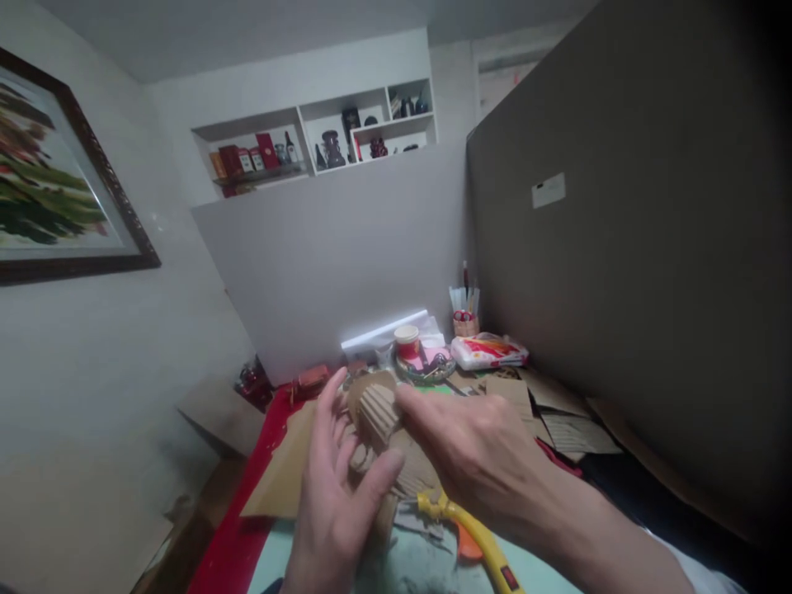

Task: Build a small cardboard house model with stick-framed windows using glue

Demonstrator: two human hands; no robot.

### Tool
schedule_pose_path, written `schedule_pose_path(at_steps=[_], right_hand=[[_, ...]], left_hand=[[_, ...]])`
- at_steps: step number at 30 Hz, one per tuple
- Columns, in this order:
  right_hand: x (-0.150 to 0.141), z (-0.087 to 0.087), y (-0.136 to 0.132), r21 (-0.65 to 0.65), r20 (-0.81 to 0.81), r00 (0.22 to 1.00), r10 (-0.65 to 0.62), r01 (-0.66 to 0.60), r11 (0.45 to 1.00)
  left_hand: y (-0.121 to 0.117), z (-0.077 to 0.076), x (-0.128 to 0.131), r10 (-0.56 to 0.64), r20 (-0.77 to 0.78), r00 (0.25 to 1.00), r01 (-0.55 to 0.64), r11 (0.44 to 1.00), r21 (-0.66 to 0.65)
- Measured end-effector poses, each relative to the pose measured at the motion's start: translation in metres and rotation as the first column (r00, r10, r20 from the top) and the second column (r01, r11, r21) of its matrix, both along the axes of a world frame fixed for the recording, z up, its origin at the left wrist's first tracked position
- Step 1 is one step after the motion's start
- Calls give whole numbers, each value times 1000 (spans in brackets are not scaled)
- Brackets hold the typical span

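Note:
A small piece of corrugated cardboard (379, 411), ridged on its near face, is held between my hands above the table. My left hand (334, 503) cups it from the left, its fingers curled along the far side and its thumb below. From the right, my right hand (479, 437) pinches the upper edge with thumb and fingers; the fingertips are partly hidden. Below my right hand lies a yellow hot glue gun (488, 553) with an orange trigger, its nozzle pointing left. Scraps of torn cardboard (417, 470) lie beneath the held piece.
A flat cardboard sheet (281, 470) lies at left over a red cloth (232, 520). Cardboard pieces (572, 433) are stacked at right. Behind stand a paper cup (407, 342), a tissue pack (488, 351) and a pen holder (465, 326). Grey panels (346, 256) enclose the back and right.

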State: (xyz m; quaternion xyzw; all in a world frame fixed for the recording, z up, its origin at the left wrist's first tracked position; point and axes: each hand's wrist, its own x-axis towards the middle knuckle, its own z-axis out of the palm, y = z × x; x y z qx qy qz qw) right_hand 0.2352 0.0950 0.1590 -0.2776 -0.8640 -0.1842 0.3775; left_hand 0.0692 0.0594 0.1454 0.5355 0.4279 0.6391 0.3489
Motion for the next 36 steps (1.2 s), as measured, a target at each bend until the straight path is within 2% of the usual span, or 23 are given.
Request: schedule_pose_path(at_steps=[6,12,16,20,23,27,32,36], right_hand=[[8,-4,16,58,-3,995,-98,98,993],[10,-20,27,61,-62,991,-115,118,991],[8,-27,34,18,-105,989,-101,103,994],[10,-26,38,-66,-175,982,-66,55,996],[14,-22,39,-149,-260,965,-33,-6,989],[18,-16,36,-254,-411,911,20,-136,958],[20,-9,32,-373,-623,782,-13,-282,884],[25,-3,32,-403,-713,700,-36,-367,839]], left_hand=[[14,-2,20,47,-78,996,-45,999,30],[28,-17,24,58,-114,992,-55,998,30],[30,-20,24,66,-109,992,-67,998,-4],[30,-15,19,-22,-28,999,21,999,-41],[30,-6,15,-99,80,992,100,995,-9],[30,7,9,-37,258,965,44,999,-21],[34,12,-8,17,292,956,-42,996,81],[42,9,-19,61,308,949,-72,997,25]])
